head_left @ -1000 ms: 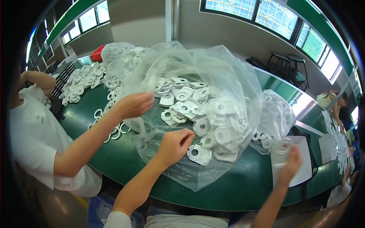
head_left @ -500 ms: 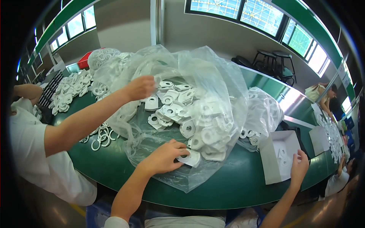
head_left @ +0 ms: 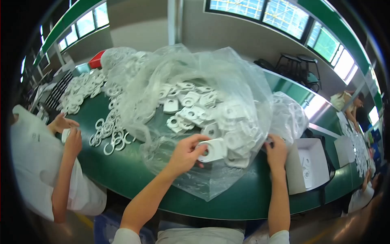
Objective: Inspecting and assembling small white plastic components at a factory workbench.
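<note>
My left hand (head_left: 185, 156) grips a white plastic plate with a round hole (head_left: 216, 149), lifted a little at the front of a large clear plastic bag (head_left: 203, 183). Inside that bag lies a heap of similar white plates (head_left: 191, 114). My right hand (head_left: 278, 153) is at the right side of the large bag, beside a smaller clear bag (head_left: 286, 116) of white rings. Its fingers are curled together, and what they hold, if anything, is hidden. Just right of it stands a white open box (head_left: 317, 162) with a few white pieces inside.
At the left, a co-worker's hands (head_left: 71, 136) hold a small white piece. Loose white rings (head_left: 111, 136) and a pile of white parts (head_left: 83, 89) lie on the green table (head_left: 122, 179). A red bin (head_left: 96, 59) sits behind. Black stools (head_left: 298, 67) stand beyond the table.
My left hand has raised the white plate off the bag. My right hand has moved left from the white box to the bags. The co-worker's arm has drawn back from the heap.
</note>
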A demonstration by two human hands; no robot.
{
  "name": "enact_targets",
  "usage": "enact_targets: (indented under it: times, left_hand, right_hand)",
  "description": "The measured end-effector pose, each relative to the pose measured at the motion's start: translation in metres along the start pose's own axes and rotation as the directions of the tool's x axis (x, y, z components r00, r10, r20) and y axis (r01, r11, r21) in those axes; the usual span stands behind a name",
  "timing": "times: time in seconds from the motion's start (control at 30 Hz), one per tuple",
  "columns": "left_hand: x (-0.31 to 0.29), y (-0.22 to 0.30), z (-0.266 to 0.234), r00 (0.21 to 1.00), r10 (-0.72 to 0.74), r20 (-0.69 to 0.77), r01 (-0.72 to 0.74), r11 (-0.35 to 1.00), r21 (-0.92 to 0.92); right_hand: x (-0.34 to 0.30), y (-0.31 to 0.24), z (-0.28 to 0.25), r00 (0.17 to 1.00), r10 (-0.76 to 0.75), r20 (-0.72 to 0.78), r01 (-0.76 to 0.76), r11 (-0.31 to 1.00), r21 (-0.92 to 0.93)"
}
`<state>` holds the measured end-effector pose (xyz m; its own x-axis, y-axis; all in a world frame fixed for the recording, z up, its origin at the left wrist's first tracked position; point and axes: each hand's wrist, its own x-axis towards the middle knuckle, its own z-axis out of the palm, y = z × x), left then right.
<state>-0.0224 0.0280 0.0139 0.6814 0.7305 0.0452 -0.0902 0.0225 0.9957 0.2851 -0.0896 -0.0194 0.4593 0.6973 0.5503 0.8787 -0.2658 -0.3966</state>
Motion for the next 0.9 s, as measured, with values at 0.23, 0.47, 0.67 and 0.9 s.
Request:
enact_targets:
  times: [0.23, 0.47, 0.67, 0.9]
  left_hand:
    - [-0.002, -0.011, 0.01, 0.994, -0.082, 0.075, 0.098, 0.968, -0.23]
    - [-0.008, -0.009, 0.02, 0.966, -0.022, 0.257, 0.103, 0.947, -0.306]
    - [-0.011, -0.014, 0.026, 0.986, 0.042, 0.159, 0.021, 0.928, -0.371]
    - [-0.04, 0.004, 0.013, 0.916, 0.37, 0.154, -0.395, 0.768, 0.504]
  right_hand:
    - [-0.015, -0.062, -0.057, 0.963, 0.27, -0.005, -0.243, 0.873, 0.423]
    - [-0.03, -0.143, -0.013, 0.928, -0.337, 0.157, 0.158, 0.74, 0.653]
    - [-0.044, -0.142, 0.0, 0.965, -0.133, 0.227, -0.1, 0.611, 0.785]
    - [-0.045, -0.133, -0.01, 0.56, -0.337, 0.757, -0.576, 0.498, 0.648]
